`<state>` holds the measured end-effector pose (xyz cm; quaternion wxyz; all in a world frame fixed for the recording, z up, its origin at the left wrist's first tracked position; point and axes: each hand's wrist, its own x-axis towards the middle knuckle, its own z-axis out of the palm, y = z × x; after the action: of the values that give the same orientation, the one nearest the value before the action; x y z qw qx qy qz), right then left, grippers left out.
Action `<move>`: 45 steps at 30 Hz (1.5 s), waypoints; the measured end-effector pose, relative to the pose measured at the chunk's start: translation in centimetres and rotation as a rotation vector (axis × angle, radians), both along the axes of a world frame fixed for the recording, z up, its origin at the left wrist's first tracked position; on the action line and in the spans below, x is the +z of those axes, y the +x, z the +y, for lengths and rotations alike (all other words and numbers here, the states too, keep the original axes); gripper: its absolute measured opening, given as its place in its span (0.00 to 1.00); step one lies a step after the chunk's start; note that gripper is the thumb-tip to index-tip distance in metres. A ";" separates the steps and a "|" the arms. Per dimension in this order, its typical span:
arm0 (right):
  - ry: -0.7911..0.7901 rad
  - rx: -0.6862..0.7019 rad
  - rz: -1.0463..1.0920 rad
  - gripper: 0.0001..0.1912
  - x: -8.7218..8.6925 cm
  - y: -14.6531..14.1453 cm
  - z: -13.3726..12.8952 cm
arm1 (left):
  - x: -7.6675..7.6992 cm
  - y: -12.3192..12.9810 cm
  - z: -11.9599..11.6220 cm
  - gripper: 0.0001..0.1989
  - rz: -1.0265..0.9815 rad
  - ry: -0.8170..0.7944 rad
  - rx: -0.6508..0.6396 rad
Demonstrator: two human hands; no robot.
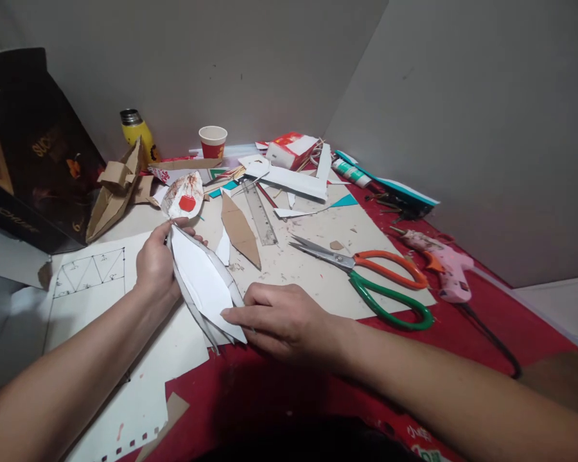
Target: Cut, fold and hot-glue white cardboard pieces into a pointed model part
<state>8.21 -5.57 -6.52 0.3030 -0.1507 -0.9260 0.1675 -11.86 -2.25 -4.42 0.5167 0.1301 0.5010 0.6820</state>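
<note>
In the head view, a limp red cloth [279,398] lies under a smooth, pale sheet [313,289] flecked with scraps. On the sheet are a flat brown cardboard leaf [241,231] pointed at both ends, a clear, straight-edged ruler [261,215] and steel scissors [351,262] with 1 orange and 1 green loop. A pink plastic glue gun [450,269] rests to the right. Farther back stand a ribless red-and-white cup [212,144] and a rounded yellow bottle [143,139]; at left, a folded cardboard boat [115,186] leans by a glossy black box [33,154].

The shell [225,274] is long and boat-like, greyish, with thin, slightly wavy walls narrowing toward the ends. It is between the 2 hands, above the near edge of the sheet. A matte white insert [205,273] lies inside along its length, its pointed tip at the lower end.

The left hand [158,260] wraps around the shell's upper end, fingertips showing on the far side. The right hand [286,319] has a narrow hold at the lower end, 1 fingertip on the insert; its lower fingers are partly hidden.
</note>
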 end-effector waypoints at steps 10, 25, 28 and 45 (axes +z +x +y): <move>0.134 -0.074 -0.308 0.09 1.4 0.1 -0.8 | -0.2 0.2 0.0 0.07 0.079 -0.014 -0.019; -0.015 -0.018 -0.518 0.09 1.9 -0.4 -0.7 | -0.6 0.3 0.1 0.10 0.117 0.058 -0.115; -0.013 -0.006 -0.509 0.11 1.8 -0.5 -0.6 | -0.7 0.3 0.2 0.11 0.152 0.067 -0.128; -0.036 -0.029 -0.450 0.14 1.3 -0.4 -0.7 | -0.6 0.5 0.2 0.09 0.123 0.067 -0.120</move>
<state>7.77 -6.30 -5.27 0.0887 -0.2031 -0.9648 0.1416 -11.34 -2.09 -5.05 0.5202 0.2186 0.4999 0.6571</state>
